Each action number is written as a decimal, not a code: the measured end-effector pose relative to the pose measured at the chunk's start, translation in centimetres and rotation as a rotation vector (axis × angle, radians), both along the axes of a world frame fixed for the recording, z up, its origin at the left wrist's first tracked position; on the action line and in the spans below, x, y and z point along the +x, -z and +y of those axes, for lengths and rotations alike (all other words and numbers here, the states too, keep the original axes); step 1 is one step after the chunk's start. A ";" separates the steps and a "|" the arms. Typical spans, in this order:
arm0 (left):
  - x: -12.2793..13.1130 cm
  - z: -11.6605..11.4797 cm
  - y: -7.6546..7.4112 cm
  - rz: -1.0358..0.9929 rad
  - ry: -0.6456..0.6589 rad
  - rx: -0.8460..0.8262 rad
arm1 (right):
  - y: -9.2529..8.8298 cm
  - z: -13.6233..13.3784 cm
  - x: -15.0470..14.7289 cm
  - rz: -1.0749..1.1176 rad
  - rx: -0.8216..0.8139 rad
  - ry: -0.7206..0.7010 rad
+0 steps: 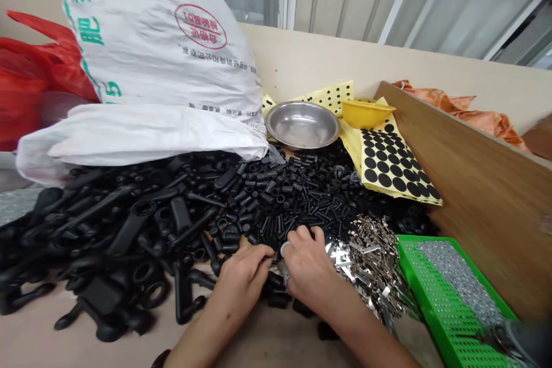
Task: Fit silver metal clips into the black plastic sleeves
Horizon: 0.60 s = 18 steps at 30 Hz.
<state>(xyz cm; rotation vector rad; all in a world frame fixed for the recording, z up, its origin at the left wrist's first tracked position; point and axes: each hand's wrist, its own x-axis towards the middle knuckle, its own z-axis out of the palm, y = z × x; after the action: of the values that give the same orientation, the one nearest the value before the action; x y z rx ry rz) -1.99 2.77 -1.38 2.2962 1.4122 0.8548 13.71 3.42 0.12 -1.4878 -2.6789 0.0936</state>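
My left hand (242,276) is at the front of the black pile, thumb and fingertips pressed together. Whatever it pinches, if anything, is hidden. Close beside it, my right hand (307,261) has curled fingers, with a small pale round thing (284,249) at them that I cannot make out. Just beyond both hands lie black screws (313,207) and short black caps (269,187). Left of them spreads a heap of black plastic crank handles (133,227). To the right of my right hand is a pile of shiny metal pieces (375,247).
A white woven sack (164,57) stands at the back left near red bags (38,80). Behind the pile are a steel bowl (302,123), a yellow bowl (366,114) and black-dot sticker sheets (388,164). At right, a green tray (425,287) holds small silvery parts beside a wooden board (483,201).
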 end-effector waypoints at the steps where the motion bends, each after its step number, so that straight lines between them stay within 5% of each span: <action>1: -0.1 0.0 -0.1 -0.013 -0.020 -0.007 | -0.1 0.0 -0.4 -0.020 0.007 -0.022; 7: -0.7 -0.3 -0.7 -0.031 -0.075 -0.070 | -0.4 0.5 -1.4 -0.028 -0.023 -0.110; 18: 1.1 0.1 0.1 -0.073 -0.066 -0.092 | -0.3 1.5 1.4 0.285 -0.118 0.105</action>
<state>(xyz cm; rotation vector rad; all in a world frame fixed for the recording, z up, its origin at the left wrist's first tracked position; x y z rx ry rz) -0.85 2.88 -1.47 2.1390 1.4717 0.8652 15.09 4.92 0.44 -1.5130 -2.4024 0.4295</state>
